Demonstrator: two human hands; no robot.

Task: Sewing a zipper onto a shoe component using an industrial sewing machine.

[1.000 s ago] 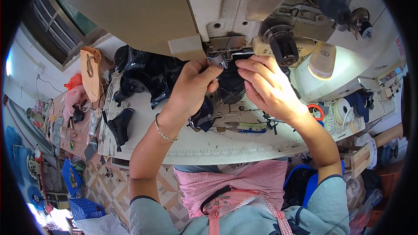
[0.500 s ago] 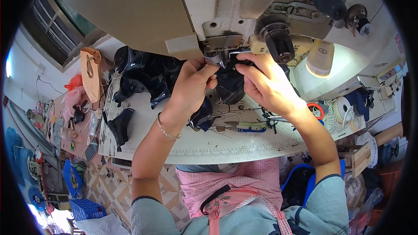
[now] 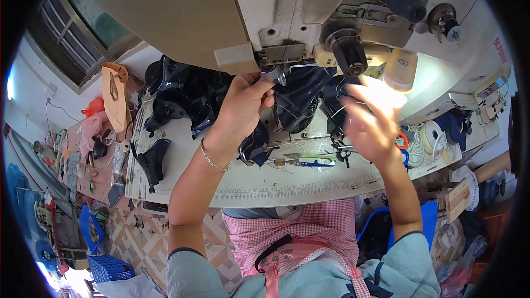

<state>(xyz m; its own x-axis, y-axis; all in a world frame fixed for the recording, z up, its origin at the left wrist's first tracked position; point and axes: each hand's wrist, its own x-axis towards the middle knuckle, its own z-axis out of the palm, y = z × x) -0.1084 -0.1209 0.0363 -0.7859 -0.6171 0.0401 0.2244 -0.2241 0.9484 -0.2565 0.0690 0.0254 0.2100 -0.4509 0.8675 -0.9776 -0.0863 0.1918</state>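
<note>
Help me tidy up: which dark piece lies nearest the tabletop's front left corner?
The small black piece, left of the left hand and in front of the black heap. The others lie farther back or farther right.

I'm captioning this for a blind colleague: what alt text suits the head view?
A person's left hand is at a sewing machine, beside shiny black material; the right hand, blurred, is farther right. Blue-handled snips lie on the white table nearer the person.
</note>
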